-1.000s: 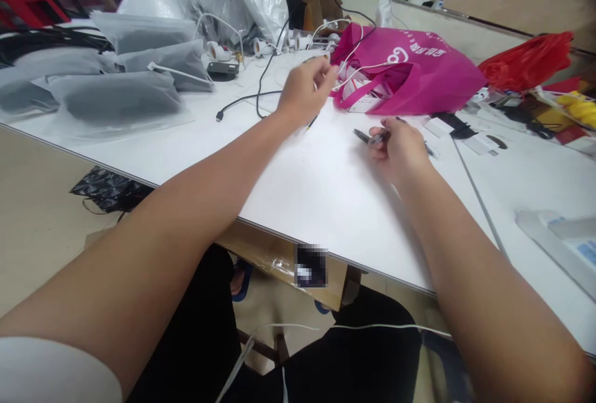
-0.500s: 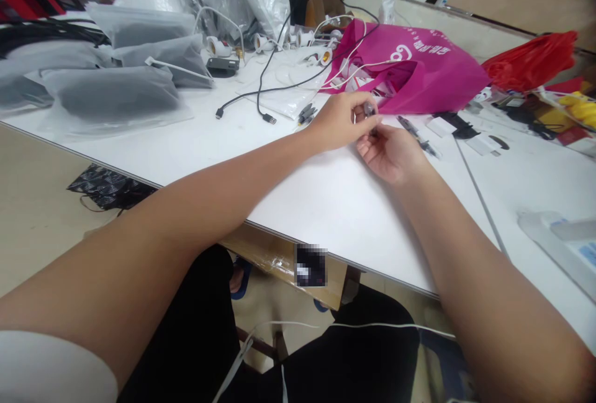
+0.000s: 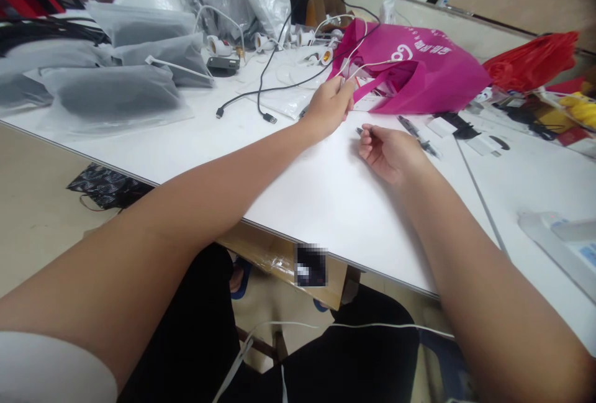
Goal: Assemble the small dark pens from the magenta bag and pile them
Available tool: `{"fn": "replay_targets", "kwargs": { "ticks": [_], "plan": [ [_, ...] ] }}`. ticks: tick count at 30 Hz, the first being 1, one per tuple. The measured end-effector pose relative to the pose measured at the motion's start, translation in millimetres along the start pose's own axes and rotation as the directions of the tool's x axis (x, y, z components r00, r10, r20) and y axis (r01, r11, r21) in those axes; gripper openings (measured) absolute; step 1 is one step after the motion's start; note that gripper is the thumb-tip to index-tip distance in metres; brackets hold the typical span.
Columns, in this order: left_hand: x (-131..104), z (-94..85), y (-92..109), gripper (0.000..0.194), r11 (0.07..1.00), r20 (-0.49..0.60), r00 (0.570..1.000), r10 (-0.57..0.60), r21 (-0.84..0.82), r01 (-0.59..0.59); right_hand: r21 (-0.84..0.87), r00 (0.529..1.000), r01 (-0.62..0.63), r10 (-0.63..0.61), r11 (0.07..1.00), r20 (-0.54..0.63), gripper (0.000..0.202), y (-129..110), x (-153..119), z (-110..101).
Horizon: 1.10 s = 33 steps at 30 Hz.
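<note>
My left hand (image 3: pixel 329 106) is closed at the mouth of the magenta bag (image 3: pixel 435 71), over the spot where small grey pieces lie on the table. Whatever its fingers hold, if anything, is hidden. To its right, my right hand (image 3: pixel 390 153) pinches a small dark pointed piece (image 3: pixel 360 131) between thumb and fingers, palm turned up, just above the white table (image 3: pixel 321 185). Beyond that hand lie slim dark pen-like pieces (image 3: pixel 414 133). White and red bits show inside the bag's opening.
A black USB cable (image 3: pixel 261 94) loops across the table. Frosted pouches (image 3: pixel 116 95) with dark contents are stacked at left. White lamp holders (image 3: pixel 305 38) stand at the back. A red plastic bag (image 3: pixel 531 61) and small white boxes (image 3: pixel 441 125) lie at right.
My left hand has parted from my right hand and moved left, covering the small grey pieces. My right hand stays nearly in place, with the dark piece at its fingertips.
</note>
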State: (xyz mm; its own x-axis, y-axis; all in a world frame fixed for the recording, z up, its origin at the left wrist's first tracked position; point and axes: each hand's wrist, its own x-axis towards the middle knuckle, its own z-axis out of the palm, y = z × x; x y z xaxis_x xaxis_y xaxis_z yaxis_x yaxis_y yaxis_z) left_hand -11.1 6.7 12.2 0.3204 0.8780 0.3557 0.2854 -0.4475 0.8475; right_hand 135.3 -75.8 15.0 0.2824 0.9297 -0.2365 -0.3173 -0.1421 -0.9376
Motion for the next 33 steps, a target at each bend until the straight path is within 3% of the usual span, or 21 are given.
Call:
{"fn": "replay_targets", "kwargs": {
  "ticks": [3,6,11,18,25,33],
  "plan": [
    [-11,2.6,2,0.031,1.000,0.011,1.000,0.022,-0.002,-0.022,-0.078,0.998,0.059,-0.059,0.995,0.001,0.025,3,-2,2],
    [-23,4.3,6,0.018,0.983,0.124,0.984,0.126,0.115,-0.141,-0.158,0.992,0.119,-0.123,0.980,-0.016,0.032,6,0,4],
    [-27,1.3,6,0.014,0.942,0.287,0.942,0.173,0.230,-0.243,-0.254,0.986,0.161,-0.168,0.954,-0.006,0.043,8,1,8],
    [-21,3.1,0,0.014,0.879,0.257,0.926,0.278,0.320,-0.353,-0.339,0.977,0.206,-0.210,0.918,0.026,0.037,7,-4,10],
    [-22,4.5,0,0.018,0.886,0.232,0.924,0.303,0.288,-0.363,-0.343,0.971,0.239,-0.219,0.909,0.095,0.027,6,1,2],
    [-18,-8.5,1,0.016,0.877,0.157,0.968,0.198,0.413,-0.246,-0.382,0.974,0.223,-0.187,0.897,0.128,0.013,5,-1,1]
  ]
}}
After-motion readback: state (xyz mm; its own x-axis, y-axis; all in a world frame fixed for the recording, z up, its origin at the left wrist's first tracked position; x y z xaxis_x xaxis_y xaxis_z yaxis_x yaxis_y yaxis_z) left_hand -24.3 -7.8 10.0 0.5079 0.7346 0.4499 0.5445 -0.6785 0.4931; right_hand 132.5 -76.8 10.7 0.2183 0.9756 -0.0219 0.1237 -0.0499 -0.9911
